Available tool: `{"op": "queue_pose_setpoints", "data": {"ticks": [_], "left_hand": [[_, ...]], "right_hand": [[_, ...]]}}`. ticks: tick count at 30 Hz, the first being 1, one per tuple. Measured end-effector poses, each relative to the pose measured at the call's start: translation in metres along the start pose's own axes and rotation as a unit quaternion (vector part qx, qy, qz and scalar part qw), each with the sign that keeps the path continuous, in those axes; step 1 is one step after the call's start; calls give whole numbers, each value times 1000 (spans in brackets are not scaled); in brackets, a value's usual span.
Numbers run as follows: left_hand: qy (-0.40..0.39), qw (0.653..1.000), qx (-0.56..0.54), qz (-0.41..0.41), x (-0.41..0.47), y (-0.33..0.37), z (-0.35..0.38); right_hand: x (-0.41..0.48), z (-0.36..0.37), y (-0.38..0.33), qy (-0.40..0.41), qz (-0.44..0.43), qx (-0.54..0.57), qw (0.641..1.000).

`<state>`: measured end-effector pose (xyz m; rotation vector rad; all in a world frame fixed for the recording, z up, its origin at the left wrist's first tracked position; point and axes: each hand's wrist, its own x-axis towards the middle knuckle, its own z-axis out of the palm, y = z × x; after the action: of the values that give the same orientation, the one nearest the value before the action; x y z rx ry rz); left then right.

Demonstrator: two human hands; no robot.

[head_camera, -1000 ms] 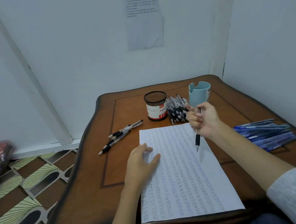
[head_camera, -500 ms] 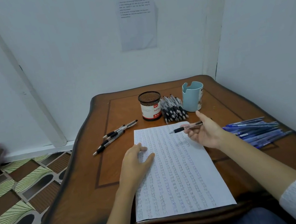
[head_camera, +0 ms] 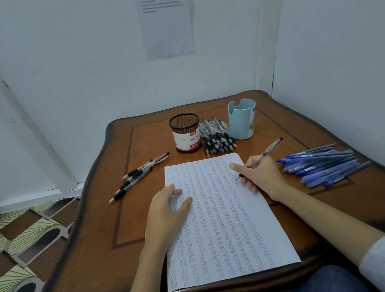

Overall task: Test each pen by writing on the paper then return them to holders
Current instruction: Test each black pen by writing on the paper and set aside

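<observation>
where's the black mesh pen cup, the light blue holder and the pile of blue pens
black wire-mesh pen cup with red-and-white label (head_camera: 186,138), head view, on its label
light blue plastic pen holder (head_camera: 241,122), head view, on its front wall
pile of blue plastic pens (head_camera: 323,165), head view, on the barrels mid-pile

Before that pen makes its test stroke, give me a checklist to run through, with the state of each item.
1. Writing grip: ok; the right hand grips the pen.
2. Tip touching the paper: cannot tell; it points down at the paper's right part.
3. Paper steadied: ok; the left hand rests on its left edge.
4. Blank space under the tip: cannot tell; written rows cover most of the paper.
5. Return spots: ok; the black mesh holder and the blue holder stand upright, tops open.
</observation>
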<state>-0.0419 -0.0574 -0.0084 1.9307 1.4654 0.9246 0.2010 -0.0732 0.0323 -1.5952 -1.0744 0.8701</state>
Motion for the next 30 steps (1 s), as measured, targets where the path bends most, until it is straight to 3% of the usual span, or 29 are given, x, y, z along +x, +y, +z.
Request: {"op": "queue_pose_setpoints", "data": {"ticks": [3, 7, 11, 30], "left_hand": [[-1, 1000, 6, -1, 0, 1, -1], [-4, 1000, 14, -1, 0, 3, -1], [-4, 1000, 18, -1, -3, 2, 0], [-3, 1000, 20, 5, -4, 0, 1]], "right_hand": [[-2, 3, -2, -18, -17, -22, 999], [-1, 5, 9, 51, -67, -48, 995], [1, 6, 17, 54, -103, -45, 992], [5, 7, 17, 18, -96, -28, 995]]}}
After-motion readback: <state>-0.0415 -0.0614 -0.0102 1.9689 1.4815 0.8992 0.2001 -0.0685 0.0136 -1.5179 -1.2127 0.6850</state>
